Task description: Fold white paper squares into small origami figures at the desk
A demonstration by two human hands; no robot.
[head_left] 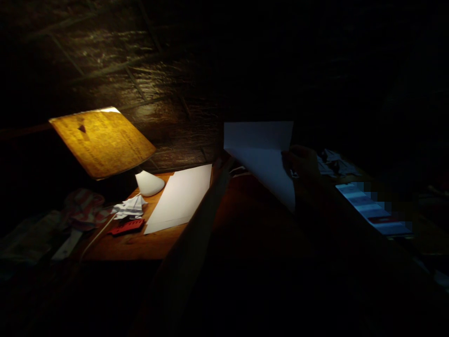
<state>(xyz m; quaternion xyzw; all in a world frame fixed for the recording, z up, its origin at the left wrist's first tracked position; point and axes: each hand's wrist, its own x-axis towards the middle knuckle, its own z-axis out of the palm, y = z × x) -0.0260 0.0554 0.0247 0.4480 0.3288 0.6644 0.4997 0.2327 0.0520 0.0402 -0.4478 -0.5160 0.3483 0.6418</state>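
Note:
A sheet of white paper (261, 145) is held up in shadow over the table, with a slanting crease or fold along its lower left. My right hand (302, 159) pinches its right edge, fingers closed. At its lower left edge is my left hand (223, 167), very dark, its fingers seemingly closed on the paper. Left of that hand, a stack of white sheets (180, 199) lies in the lamp light on the wooden table (140, 248).
A lamp with a yellow shade (101, 142) and white base (149, 182) stands at the left. Near it lie crumpled paper (130, 207), a red object (126, 227) and heaped cloth (84, 208). A lit screen (372, 208) is at right, before dark paper scraps (335, 163). Behind rises a wall (150, 75).

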